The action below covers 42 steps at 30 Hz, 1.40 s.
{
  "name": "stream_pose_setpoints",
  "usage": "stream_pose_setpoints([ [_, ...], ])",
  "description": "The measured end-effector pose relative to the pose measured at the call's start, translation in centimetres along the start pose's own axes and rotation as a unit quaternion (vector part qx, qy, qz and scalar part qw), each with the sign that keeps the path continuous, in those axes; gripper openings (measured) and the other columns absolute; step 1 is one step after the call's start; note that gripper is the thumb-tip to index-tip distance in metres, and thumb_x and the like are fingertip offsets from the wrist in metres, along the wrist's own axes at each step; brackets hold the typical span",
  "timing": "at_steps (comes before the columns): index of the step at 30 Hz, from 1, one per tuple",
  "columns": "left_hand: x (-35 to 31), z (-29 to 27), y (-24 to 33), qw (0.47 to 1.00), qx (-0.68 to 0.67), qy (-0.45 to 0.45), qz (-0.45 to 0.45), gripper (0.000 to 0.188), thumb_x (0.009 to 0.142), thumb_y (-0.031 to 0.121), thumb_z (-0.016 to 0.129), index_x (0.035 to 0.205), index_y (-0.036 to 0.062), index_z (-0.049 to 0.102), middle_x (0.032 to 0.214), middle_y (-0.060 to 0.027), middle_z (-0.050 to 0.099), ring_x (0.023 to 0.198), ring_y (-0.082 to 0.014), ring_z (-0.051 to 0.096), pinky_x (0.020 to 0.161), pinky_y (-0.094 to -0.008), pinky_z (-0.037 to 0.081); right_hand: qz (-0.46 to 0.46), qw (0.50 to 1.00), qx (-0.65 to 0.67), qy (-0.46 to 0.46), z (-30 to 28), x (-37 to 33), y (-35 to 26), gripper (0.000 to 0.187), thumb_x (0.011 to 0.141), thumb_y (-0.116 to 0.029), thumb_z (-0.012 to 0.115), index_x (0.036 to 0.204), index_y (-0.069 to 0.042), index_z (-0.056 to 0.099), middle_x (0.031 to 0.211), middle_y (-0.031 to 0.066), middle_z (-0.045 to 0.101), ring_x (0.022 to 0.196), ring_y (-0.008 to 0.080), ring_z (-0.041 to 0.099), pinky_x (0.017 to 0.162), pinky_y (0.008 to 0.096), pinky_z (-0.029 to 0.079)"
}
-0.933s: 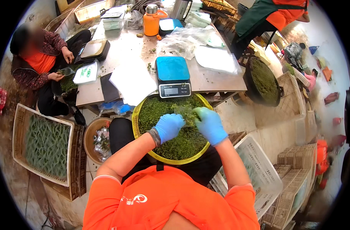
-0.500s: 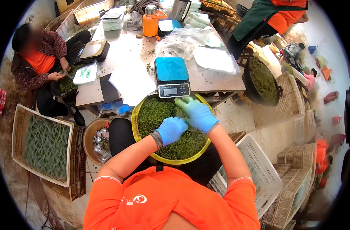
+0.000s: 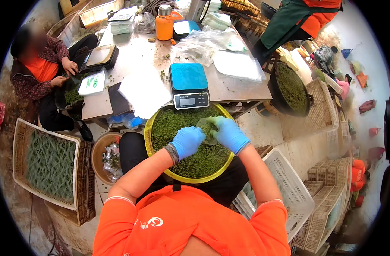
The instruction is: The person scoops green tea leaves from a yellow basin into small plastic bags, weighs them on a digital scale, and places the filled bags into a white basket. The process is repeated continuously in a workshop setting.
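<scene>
A basin with a yellow rim (image 3: 149, 141), heaped with small green berries (image 3: 203, 164), sits between my knees. Both my hands wear blue gloves and work above it. My left hand (image 3: 188, 142) is closed on the edge of a small clear plastic bag (image 3: 203, 124). My right hand (image 3: 230, 134) curls at the bag's mouth, its green-stained fingers closed round some berries; part of them is hidden by the fingers and bag. Just beyond the basin, a digital scale (image 3: 189, 78) with a blue plate stands at the table's edge, nothing on its plate.
White sheets (image 3: 144, 91) lie left of the scale on the table (image 3: 229, 87). Filled bags fill a crate (image 3: 77, 162) at left, beside a tan tub (image 3: 102, 145). A white basket (image 3: 289, 187) stands at right, a black pan (image 3: 289, 91) beyond. A co-worker (image 3: 45, 64) sits left.
My right hand has drawn back from near the scale toward my left hand and now meets the bag. My left hand has shifted slightly. The co-worker's hands at left have moved.
</scene>
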<state>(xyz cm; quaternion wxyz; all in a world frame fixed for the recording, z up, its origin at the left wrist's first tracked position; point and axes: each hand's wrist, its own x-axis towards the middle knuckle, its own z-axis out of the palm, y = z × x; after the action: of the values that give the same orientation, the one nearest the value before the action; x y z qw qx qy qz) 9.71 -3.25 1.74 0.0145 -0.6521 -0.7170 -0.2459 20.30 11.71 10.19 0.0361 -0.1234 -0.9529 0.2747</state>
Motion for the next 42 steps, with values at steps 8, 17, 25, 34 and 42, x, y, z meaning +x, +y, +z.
stream_pose_setpoints([
  [8, 0.6, -0.4, 0.2, 0.999, 0.029, 0.001, 0.019, 0.003, 0.076, 0.011, 0.06, 0.073, 0.0119, 0.059, 0.073, -0.0067, 0.057, 0.067, -0.0271, 0.062, 0.054, -0.0393, 0.05, -0.019, 0.997, 0.009, -0.077, 2.3, -1.4, 0.7, 0.045, 0.076, 0.006, 0.054, 0.12, 0.0, 0.06, 0.111, 0.0208, 0.065, 0.1, 0.0342, 0.064, 0.089, 0.0364, 0.051],
  [17, -0.3, -0.6, 0.0, 0.995, -0.064, 0.075, -0.012, 0.016, 0.074, 0.008, 0.066, 0.09, 0.0097, 0.064, 0.086, -0.0094, 0.064, 0.076, -0.0273, 0.065, 0.063, -0.0366, 0.053, -0.045, 0.985, -0.119, -0.116, 5.4, 0.6, 1.9, 0.022, 0.082, -0.02, 0.059, 0.097, -0.008, 0.069, 0.094, 0.0207, 0.068, 0.089, 0.0377, 0.066, 0.081, 0.044, 0.053],
  [25, -3.0, -2.9, -3.3, 0.967, -0.184, 0.135, -0.115, 0.096, 0.064, 0.018, 0.085, 0.144, 0.0028, 0.034, 0.138, -0.023, 0.047, 0.128, -0.0363, 0.047, 0.106, -0.04, 0.041, 0.053, 0.995, -0.055, -0.064, -0.2, 3.4, 0.8, 0.022, 0.089, -0.021, 0.063, 0.099, -0.004, 0.072, 0.084, 0.0215, 0.068, 0.075, 0.0317, 0.067, 0.073, 0.0374, 0.053],
  [34, -1.7, -1.7, -3.2, 0.949, -0.238, -0.003, -0.204, 0.047, 0.069, 0.03, 0.081, 0.108, 0.0097, 0.065, 0.092, -0.0124, 0.069, 0.085, -0.0287, 0.067, 0.077, -0.0365, 0.052, -0.007, 0.969, 0.068, -0.237, -3.1, 4.0, -3.7, 0.024, 0.086, -0.023, 0.065, 0.099, -0.005, 0.072, 0.09, 0.0169, 0.07, 0.077, 0.0262, 0.067, 0.077, 0.0349, 0.053],
  [42, -1.7, -3.0, -3.0, 0.969, -0.188, 0.11, -0.12, 0.075, 0.064, 0.031, 0.084, 0.127, 0.0037, 0.053, 0.111, -0.02, 0.062, 0.102, -0.0358, 0.062, 0.089, -0.0419, 0.049, 0.04, 0.974, 0.02, -0.224, -3.9, 5.0, -3.1, 0.028, 0.089, -0.029, 0.062, 0.092, -0.005, 0.074, 0.078, 0.021, 0.068, 0.07, 0.0309, 0.067, 0.07, 0.0361, 0.054],
])
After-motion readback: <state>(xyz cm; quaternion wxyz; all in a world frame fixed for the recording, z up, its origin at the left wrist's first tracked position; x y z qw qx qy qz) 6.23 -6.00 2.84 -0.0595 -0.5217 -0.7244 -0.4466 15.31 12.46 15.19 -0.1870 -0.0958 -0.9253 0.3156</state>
